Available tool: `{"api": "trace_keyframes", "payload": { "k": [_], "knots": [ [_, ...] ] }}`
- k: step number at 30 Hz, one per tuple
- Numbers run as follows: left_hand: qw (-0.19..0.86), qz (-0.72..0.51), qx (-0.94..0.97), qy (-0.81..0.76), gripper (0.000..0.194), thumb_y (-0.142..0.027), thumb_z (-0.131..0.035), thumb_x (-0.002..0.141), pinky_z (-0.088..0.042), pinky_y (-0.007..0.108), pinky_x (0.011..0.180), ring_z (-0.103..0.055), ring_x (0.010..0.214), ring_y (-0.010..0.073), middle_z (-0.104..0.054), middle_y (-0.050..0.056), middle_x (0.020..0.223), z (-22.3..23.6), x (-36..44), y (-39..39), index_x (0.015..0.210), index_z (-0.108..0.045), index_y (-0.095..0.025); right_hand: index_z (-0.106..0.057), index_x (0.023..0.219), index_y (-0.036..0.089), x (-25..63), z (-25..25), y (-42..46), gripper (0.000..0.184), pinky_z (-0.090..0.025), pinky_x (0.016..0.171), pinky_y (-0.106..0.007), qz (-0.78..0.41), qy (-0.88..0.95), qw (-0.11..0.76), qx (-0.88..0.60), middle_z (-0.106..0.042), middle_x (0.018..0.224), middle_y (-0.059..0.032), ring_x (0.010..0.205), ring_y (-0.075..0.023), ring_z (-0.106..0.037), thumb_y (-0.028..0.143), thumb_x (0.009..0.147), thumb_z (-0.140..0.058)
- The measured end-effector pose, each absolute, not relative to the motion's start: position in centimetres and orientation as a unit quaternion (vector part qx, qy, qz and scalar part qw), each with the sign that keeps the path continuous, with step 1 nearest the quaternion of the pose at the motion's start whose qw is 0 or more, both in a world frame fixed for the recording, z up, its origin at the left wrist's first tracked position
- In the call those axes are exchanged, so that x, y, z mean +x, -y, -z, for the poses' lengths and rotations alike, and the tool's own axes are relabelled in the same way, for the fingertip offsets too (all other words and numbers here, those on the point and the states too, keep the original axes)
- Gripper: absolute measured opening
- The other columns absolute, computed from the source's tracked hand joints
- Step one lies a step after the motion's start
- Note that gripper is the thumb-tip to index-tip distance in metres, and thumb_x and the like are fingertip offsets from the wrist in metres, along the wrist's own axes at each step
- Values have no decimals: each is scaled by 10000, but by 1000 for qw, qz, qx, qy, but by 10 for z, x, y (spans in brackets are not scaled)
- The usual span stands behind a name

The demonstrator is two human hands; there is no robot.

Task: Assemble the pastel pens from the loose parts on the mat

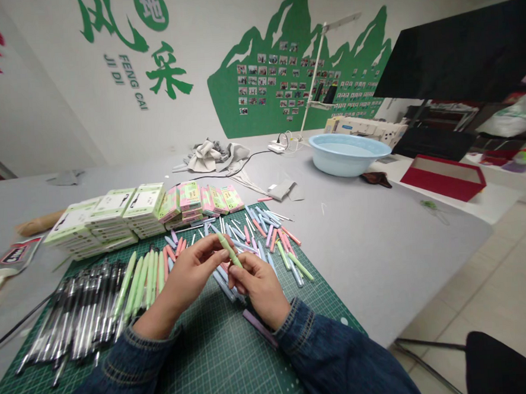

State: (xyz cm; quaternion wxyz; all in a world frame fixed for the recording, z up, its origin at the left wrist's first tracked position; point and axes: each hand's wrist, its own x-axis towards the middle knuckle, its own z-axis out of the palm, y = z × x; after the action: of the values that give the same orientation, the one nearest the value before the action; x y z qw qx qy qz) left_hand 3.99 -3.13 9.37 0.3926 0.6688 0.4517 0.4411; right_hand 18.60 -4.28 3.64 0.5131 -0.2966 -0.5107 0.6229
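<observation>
Left fingers (209, 243), right fingers (250, 262) grip green pen (227, 247) above cutting mat (210, 358)

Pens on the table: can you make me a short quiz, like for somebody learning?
1. Pick one: what colour is the pen that the left hand and right hand hold? a) red b) light green c) black
2. True or false: the blue basin stands off the green mat.
3. Fill the gap: the black-and-clear pens lie mostly to the ____ of the row of green pens.

Key: 1 b; 2 true; 3 left.
</observation>
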Motion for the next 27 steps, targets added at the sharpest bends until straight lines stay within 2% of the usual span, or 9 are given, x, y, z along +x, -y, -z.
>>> {"api": "trace_keyframes", "payload": {
  "k": [5, 11, 15, 18, 22, 24, 27],
  "knots": [
    [432, -466, 640, -432, 146, -295, -609, 818, -484, 309, 719, -608, 798, 203, -664, 43, 836, -92, 39, 30, 907, -664, -193, -535, 822, 188, 185, -36, 40, 173, -237, 435, -208, -650, 501, 501, -276, -579, 598, 37, 435, -69, -346, 347, 835, -601],
    [465, -514, 609, -386, 99, -243, -633, 817, -475, 279, 709, -585, 749, 153, -641, 24, 877, -92, 37, 27, 903, -635, -195, -523, 977, 212, 182, -36, 40, 216, -219, 428, -208, -669, 495, 494, -252, -588, 598, 54, 415, -67, -321, 336, 823, -610],
    [459, -566, 568, -382, 123, -221, -667, 788, -470, 292, 793, -599, 857, 173, -662, 34, 890, -98, 39, 27, 905, -650, -188, -551, 966, 209, 183, -37, 41, 149, -243, 448, -214, -658, 513, 494, -244, -602, 622, 39, 438, -73, -333, 294, 846, -572],
    [453, -619, 524, -370, 149, -220, -682, 771, -473, 304, 825, -609, 854, 162, -667, 28, 899, -109, 37, 24, 914, -652, -193, -567, 956, 204, 184, -37, 41, 150, -247, 460, -216, -655, 517, 493, -245, -603, 626, 33, 446, -74, -328, 309, 849, -574],
    [389, -682, 476, -395, 198, -292, -664, 767, -482, 303, 825, -618, 861, 152, -655, 18, 942, -114, 18, 12, 945, -639, -208, -568, 956, 204, 186, -36, 40, 174, -233, 465, -216, -649, 518, 494, -259, -606, 637, 30, 453, -78, -311, 341, 849, -586],
    [345, -630, 494, -490, 261, -353, -662, 739, -494, 302, 737, -628, 765, 160, -661, 23, 884, -105, 4, 2, 944, -631, -194, -567, 955, 204, 186, -36, 40, 165, -249, 477, -218, -638, 521, 501, -264, -610, 644, 27, 466, -85, -324, 336, 855, -582],
    [267, -329, 584, -692, 255, -380, -619, 713, -462, 316, 599, -615, 568, 200, -644, 22, 641, -78, -11, -11, 852, -633, -167, -567, 949, 203, 187, -36, 39, 153, -277, 497, -221, -625, 522, 514, -272, -610, 640, 24, 489, -95, -358, 331, 866, -571]
  ]
}}
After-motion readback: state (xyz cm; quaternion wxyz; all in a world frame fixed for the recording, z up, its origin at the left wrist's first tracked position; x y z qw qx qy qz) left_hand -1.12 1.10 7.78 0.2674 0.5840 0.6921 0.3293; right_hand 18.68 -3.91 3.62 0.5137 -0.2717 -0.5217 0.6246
